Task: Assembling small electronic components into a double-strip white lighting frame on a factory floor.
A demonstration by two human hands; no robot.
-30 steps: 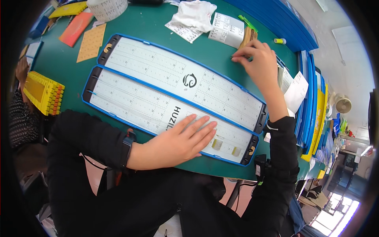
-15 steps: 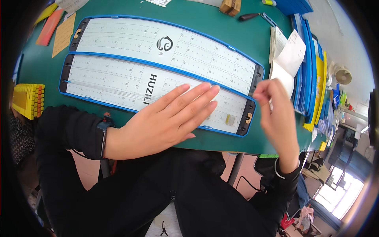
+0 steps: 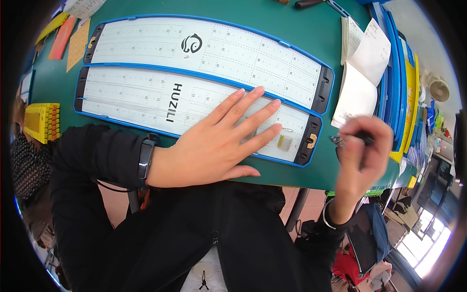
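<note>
A long, blue-framed flat case lies unfolded, with an upper white panel [image 3: 146, 41] and a lower white panel [image 3: 126, 82] marked in dashed rows. My left hand [image 3: 216, 131] rests palm down on the lower panel, its fingers stretched out and spread. Fine strands [image 3: 131, 107] run along that panel, left of the hand. Beyond my fingertips, a small yellowish ribbed piece [image 3: 284, 142] sits near the black right end [image 3: 311, 138]. Off that end, my right hand [image 3: 365, 146] is curled round a small dark tool [image 3: 336, 140] with a metallic tip; its exact kind is blurred.
An open notebook [image 3: 357, 95] lies right of the case, beside stacked blue folders [image 3: 396, 82]. A dark-handled tool [image 3: 309, 3] lies at the back. At the left are a yellow block rack [image 3: 41, 121], an orange strip [image 3: 62, 38] and a tan card [image 3: 78, 48].
My right hand has moved right and slightly down, away from the case's end, and a dark tool now shows in it. My left fingers have spread wider.
</note>
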